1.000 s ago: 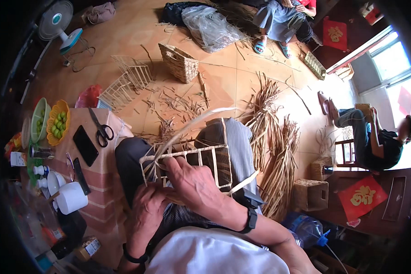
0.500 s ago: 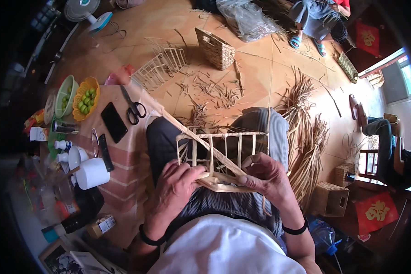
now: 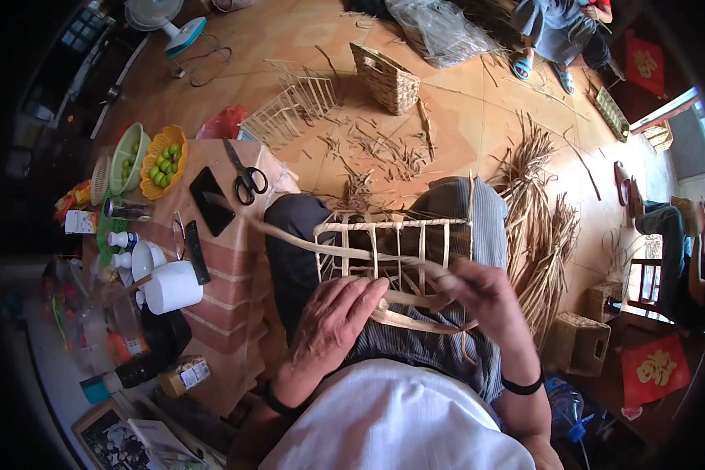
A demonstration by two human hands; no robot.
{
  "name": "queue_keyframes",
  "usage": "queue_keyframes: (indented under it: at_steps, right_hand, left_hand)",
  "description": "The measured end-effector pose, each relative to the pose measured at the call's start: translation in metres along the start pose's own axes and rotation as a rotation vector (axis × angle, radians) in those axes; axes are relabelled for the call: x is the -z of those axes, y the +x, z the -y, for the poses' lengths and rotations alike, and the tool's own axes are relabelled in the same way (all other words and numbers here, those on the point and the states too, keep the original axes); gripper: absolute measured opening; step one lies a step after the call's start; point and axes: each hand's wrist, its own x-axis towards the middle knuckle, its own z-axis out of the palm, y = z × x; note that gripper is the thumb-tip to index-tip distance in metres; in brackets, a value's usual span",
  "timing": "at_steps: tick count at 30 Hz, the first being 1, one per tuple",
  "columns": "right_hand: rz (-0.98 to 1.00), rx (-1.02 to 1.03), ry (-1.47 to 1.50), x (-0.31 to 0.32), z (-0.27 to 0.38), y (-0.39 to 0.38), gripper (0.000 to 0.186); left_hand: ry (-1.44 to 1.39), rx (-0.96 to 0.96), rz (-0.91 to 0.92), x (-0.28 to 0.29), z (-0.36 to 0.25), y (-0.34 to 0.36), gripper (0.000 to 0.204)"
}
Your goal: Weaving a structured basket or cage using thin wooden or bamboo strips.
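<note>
A basket frame [image 3: 374, 247] of pale thin sticks rests on my lap, with flat fibre bands along its near side. My left hand [image 3: 333, 317] is closed on that near side, fingertips pressing on a band. My right hand [image 3: 486, 298], slightly blurred, is closed at the frame's right near corner and pinches a long pale plant-fibre strip [image 3: 309, 241]. This strip runs leftward across the frame and hangs over its left side toward the table. Under the right hand a short fibre end dangles; the fingertips partly hide the corner.
On the cloth-covered table [image 3: 219, 313] at left lie black scissors [image 3: 251, 186], a phone [image 3: 211, 201], a white mug [image 3: 174, 287] and a yellow fruit bowl [image 3: 164, 162]. Dried stalk bundles [image 3: 533, 227] lie at right. Ahead are a woven basket [image 3: 388, 81], another frame [image 3: 290, 106] and a seated person [image 3: 560, 35].
My right hand has moved slightly right, turning and drawing the strip. The strip swung from a steep diagonal to nearly level across the frame. My left hand still holds the near side.
</note>
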Motion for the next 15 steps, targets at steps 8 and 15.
queue_keyframes:
  at_steps: [8,15]
  right_hand:
    - [0.071,-0.065,-0.466,-0.004,-0.01,-0.025,0.028]
    - [0.089,-0.088,-0.073,0.014,-0.03,-0.031,0.031]
  left_hand:
    - [-0.168,-0.003,-0.015,-0.011,0.012,0.003,0.034]
    - [-0.14,0.047,-0.02,-0.007,0.01,0.006,0.036]
